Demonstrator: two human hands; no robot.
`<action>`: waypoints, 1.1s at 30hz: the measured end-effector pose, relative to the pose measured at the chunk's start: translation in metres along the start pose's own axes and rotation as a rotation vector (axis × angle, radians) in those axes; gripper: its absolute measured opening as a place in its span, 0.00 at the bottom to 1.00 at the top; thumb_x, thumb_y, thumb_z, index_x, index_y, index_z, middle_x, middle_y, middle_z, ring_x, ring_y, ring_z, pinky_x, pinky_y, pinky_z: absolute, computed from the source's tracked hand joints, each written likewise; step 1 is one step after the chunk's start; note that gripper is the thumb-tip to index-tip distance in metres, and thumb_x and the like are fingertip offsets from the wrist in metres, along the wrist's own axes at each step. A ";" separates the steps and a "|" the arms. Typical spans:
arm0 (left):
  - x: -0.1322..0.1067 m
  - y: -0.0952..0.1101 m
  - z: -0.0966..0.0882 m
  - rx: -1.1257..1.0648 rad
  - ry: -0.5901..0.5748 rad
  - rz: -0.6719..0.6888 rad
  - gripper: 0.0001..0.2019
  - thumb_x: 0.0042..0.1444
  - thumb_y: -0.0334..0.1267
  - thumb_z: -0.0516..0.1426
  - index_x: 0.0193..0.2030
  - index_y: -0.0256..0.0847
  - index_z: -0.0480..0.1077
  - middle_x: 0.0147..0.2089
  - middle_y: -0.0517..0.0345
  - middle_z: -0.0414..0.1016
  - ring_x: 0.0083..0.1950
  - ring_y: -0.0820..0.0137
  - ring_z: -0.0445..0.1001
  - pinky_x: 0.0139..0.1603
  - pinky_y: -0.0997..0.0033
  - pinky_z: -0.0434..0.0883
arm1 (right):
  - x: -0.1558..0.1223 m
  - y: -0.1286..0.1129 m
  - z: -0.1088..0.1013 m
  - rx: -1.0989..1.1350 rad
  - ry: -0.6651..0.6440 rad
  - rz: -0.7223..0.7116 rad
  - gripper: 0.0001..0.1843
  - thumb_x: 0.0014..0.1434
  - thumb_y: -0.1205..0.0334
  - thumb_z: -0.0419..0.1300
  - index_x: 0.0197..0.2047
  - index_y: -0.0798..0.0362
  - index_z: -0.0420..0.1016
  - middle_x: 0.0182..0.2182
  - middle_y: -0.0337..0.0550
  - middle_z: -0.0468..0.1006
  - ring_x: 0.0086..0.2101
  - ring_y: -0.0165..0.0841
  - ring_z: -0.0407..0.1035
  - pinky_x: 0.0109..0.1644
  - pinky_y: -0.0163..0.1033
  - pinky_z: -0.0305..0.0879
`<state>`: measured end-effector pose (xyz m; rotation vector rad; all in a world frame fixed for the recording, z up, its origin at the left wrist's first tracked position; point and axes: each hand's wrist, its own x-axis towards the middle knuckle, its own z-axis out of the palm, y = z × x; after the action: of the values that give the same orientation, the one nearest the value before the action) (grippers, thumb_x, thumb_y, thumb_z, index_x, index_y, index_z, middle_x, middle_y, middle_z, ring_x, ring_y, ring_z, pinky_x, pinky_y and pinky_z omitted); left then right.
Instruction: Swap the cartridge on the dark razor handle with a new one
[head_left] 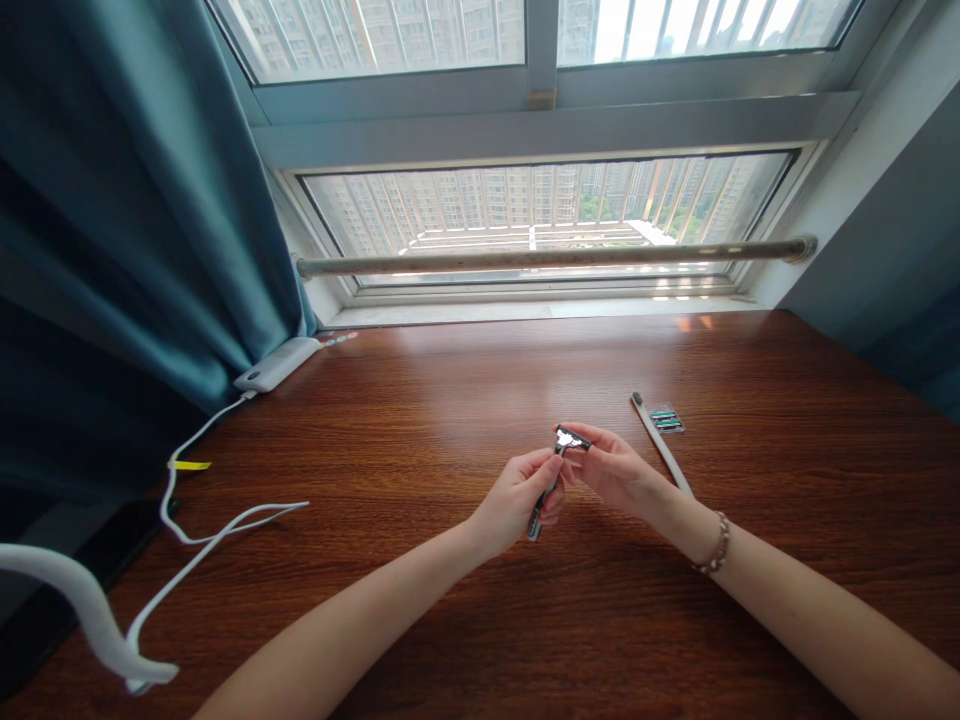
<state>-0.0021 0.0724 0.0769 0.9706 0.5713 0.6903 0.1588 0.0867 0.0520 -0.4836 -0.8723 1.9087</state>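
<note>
Over the middle of a brown wooden table (465, 400) I hold a razor (551, 480) with both hands. My left hand (517, 498) is closed round its dark handle. The fingertips of my right hand (615, 468) pinch the razor's head (572, 438) at the top. A beaded bracelet (716, 545) sits on my right wrist. Just right of my hands a long white toothbrush-like stick (660, 443) lies on the table. Beside its far end lies a small pack of spare blade cartridges (666, 419).
A white power bank (277, 363) lies at the table's back left with white cables (217, 520) trailing toward me. A teal curtain (112, 220) hangs on the left. A window with a metal rail (547, 258) runs along the table's far edge.
</note>
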 end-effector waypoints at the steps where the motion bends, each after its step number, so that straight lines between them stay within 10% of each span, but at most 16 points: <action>1: 0.000 0.000 0.000 0.005 -0.003 0.005 0.14 0.56 0.47 0.49 0.31 0.36 0.60 0.17 0.67 0.52 0.18 0.81 0.50 0.18 0.79 0.47 | 0.000 0.000 0.000 -0.003 0.001 -0.001 0.18 0.48 0.64 0.63 0.44 0.52 0.71 0.35 0.42 0.73 0.34 0.28 0.66 0.37 0.34 0.60; 33: 0.000 -0.003 -0.003 0.230 0.017 0.046 0.17 0.55 0.51 0.47 0.31 0.36 0.61 0.17 0.65 0.55 0.18 0.79 0.52 0.19 0.78 0.53 | -0.002 -0.002 0.000 -0.022 -0.024 -0.013 0.19 0.47 0.63 0.63 0.45 0.48 0.70 0.34 0.40 0.72 0.32 0.27 0.65 0.37 0.35 0.59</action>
<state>-0.0033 0.0731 0.0727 1.1959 0.6551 0.6837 0.1608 0.0854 0.0533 -0.4683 -0.9113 1.8987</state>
